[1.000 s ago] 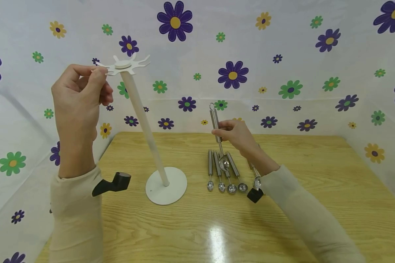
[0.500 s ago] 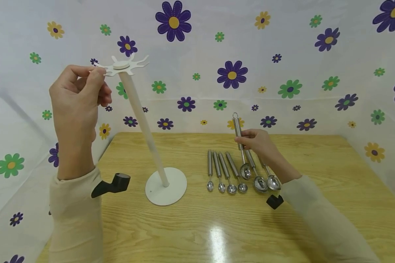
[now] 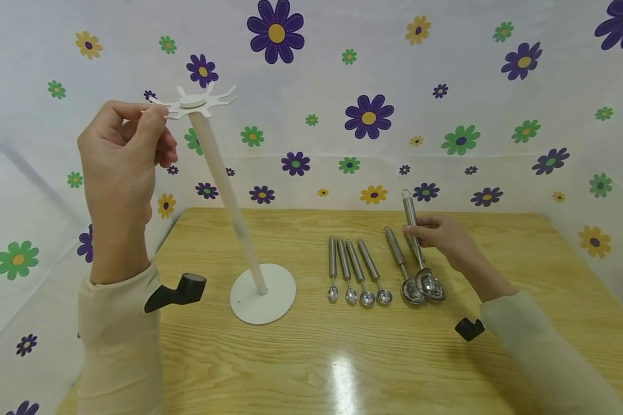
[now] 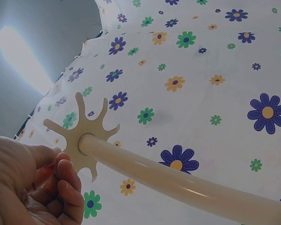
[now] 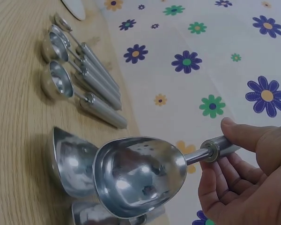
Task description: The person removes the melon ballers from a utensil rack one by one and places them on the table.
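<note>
With thumb and fingers, my left hand (image 3: 127, 144) pinches one prong of the star-shaped top (image 3: 193, 104) of a white stand (image 3: 223, 184). My right hand (image 3: 449, 239) holds a metal scoop (image 5: 140, 176) by its handle, loop end up and bowl down. In the head view that bowl overlaps a large scoop lying behind it (image 3: 436, 289). Just left lies another large scoop (image 3: 412, 293) on the table. Whether the held bowl touches either one, I cannot tell. Several small round scoops (image 3: 367, 298) lie in a row between the stand and these large ones.
The round white base (image 3: 262, 308) of the stand rests on the wooden table (image 3: 270, 369). A white flower-print cloth (image 3: 311, 75) rises behind the table and at both sides. Each wrist wears a black camera mount (image 3: 189, 288).
My right hand has carried the scoop rightward and lower, from over the small scoops to over the large ones. My left hand keeps its pinch on the stand's top.
</note>
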Available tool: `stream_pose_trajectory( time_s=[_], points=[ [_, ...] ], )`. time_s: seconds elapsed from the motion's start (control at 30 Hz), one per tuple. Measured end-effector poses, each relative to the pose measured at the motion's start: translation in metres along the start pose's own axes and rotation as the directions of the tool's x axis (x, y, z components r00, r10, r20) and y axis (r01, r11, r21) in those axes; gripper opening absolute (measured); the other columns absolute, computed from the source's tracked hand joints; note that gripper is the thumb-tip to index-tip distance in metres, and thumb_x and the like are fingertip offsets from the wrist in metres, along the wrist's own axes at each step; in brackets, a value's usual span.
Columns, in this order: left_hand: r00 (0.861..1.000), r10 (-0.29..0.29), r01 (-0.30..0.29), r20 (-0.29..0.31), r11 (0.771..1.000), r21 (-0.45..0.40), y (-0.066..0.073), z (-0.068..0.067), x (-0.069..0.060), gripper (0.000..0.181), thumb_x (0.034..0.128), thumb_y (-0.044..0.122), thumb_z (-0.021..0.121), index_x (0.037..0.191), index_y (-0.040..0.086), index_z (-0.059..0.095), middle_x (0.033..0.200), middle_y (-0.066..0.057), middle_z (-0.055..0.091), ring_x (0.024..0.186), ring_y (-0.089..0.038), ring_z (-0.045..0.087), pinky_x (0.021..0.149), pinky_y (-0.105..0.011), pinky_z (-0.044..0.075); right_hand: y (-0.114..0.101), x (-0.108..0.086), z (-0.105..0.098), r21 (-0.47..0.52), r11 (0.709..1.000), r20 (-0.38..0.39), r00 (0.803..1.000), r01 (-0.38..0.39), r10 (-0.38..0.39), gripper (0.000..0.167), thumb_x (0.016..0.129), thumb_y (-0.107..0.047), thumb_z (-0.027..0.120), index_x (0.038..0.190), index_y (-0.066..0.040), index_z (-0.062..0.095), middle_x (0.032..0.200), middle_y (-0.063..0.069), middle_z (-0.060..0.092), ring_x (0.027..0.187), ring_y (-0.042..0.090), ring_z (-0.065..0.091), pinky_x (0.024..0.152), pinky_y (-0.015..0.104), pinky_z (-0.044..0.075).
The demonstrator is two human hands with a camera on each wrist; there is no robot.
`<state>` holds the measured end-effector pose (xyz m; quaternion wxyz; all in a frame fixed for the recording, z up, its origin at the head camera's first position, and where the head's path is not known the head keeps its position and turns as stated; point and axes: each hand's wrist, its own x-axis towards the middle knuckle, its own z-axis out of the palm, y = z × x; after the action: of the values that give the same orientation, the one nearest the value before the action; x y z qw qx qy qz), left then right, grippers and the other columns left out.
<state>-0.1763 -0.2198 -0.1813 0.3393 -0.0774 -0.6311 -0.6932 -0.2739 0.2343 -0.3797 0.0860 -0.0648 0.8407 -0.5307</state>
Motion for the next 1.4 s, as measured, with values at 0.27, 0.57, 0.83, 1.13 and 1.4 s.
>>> stream_pose_trajectory(
  time_s=[0.27, 0.57, 0.83, 1.13, 1.4],
  points=[
    [1.000, 0.000, 0.000, 0.007, 1.000, -0.011, 0.001, 0.001, 0.000, 0.019, 0.0963, 0.016, 0.075, 0.107, 0.001, 0.069, 0.078, -0.011, 0.064, 0.061, -0.017, 0.058, 0.061, -0.018, 0.055, 0.012, -0.006, -0.020, -0.041, 0.998, -0.003, 0.999, -0.039, 0.039, 0.058, 0.103, -0.034, 0.067, 0.137, 0.011, 0.054, 0.115, 0.007, 0.067, 0.099, 0.012, 0.065, 0.089, 0.024, 0.055],
    [1.000, 0.001, -0.001, 0.010, 1.000, 0.007, 0.001, 0.001, -0.002, 0.021, 0.0976, 0.017, 0.073, 0.110, 0.000, 0.068, 0.079, -0.011, 0.064, 0.061, -0.017, 0.058, 0.063, -0.018, 0.055, 0.031, -0.009, -0.040, -0.096, 0.993, 0.006, 0.997, -0.071, 0.072, 0.062, 0.103, -0.037, 0.066, 0.139, 0.012, 0.052, 0.109, 0.001, 0.069, 0.096, 0.010, 0.064, 0.094, 0.030, 0.056],
    [1.000, 0.010, -0.010, 0.004, 1.000, 0.009, 0.000, 0.000, -0.001, 0.015, 0.0974, 0.016, 0.073, 0.105, 0.003, 0.069, 0.078, -0.011, 0.064, 0.061, -0.018, 0.058, 0.062, -0.018, 0.055, 0.042, -0.014, -0.051, -0.136, 0.984, -0.002, 0.993, -0.114, 0.115, 0.071, 0.102, -0.042, 0.066, 0.141, 0.014, 0.050, 0.120, 0.015, 0.068, 0.096, 0.009, 0.064, 0.093, 0.030, 0.055],
    [1.000, 0.008, -0.009, 0.010, 1.000, 0.007, 0.000, 0.000, -0.001, 0.017, 0.0975, 0.016, 0.073, 0.106, 0.002, 0.069, 0.078, -0.011, 0.064, 0.061, -0.017, 0.058, 0.062, -0.018, 0.055, 0.049, -0.011, -0.052, -0.109, 0.986, 0.006, 0.991, -0.130, 0.131, 0.071, 0.103, -0.037, 0.066, 0.144, 0.016, 0.045, 0.119, 0.010, 0.068, 0.096, 0.008, 0.062, 0.093, 0.029, 0.056],
    [1.000, 0.004, -0.004, 0.009, 1.000, 0.013, 0.000, -0.001, -0.002, 0.021, 0.0976, 0.016, 0.073, 0.110, 0.001, 0.069, 0.079, -0.011, 0.064, 0.061, -0.017, 0.058, 0.063, -0.018, 0.055, 0.054, -0.005, -0.050, -0.107, 0.985, 0.007, 0.991, -0.134, 0.136, 0.072, 0.102, -0.038, 0.067, 0.145, 0.016, 0.044, 0.119, 0.011, 0.069, 0.097, 0.009, 0.063, 0.091, 0.027, 0.056]
  ],
)
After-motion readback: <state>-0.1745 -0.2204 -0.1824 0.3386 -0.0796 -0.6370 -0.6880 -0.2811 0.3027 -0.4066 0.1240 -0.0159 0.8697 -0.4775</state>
